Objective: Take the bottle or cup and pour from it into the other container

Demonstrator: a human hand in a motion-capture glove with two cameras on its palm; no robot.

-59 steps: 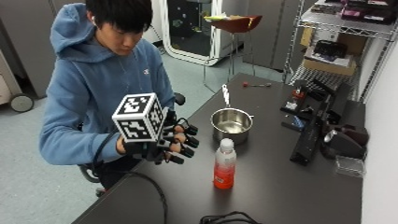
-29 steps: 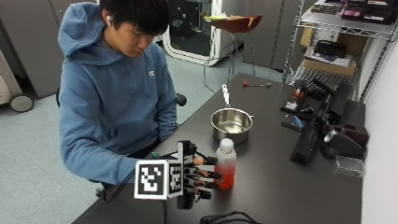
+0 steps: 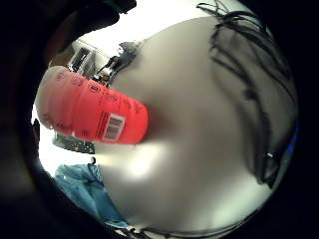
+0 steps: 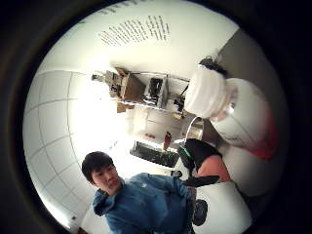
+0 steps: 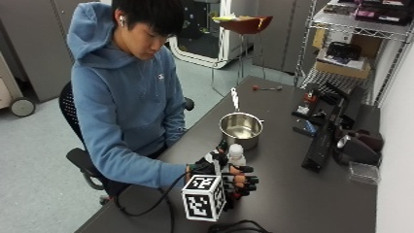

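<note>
since 0.5 s ago: right hand [image 5: 230, 180] closed round bottle [image 5: 236, 156] | grip: grasping upright bottle | pot [image 5: 240, 128] just beyond on surface [image 5: 304, 199]

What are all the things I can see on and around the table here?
bottle: one, white cap over red drink, standing on the table near the front edge, inside the gloved hand
metal pot: one, silvery, on the table just behind the bottle, apart from it
table: one, dark grey
dark gadgets: several, black, along the table's far side near the wall; too jumbled to count
clear box: one, see-through, near those gadgets
wire shelf: one, metal, behind the table, holding boxes
stool: one, red seat, on the floor behind
office chair: one, black, under the person
right hand: one, black glove, fingers curled round the bottle
</note>
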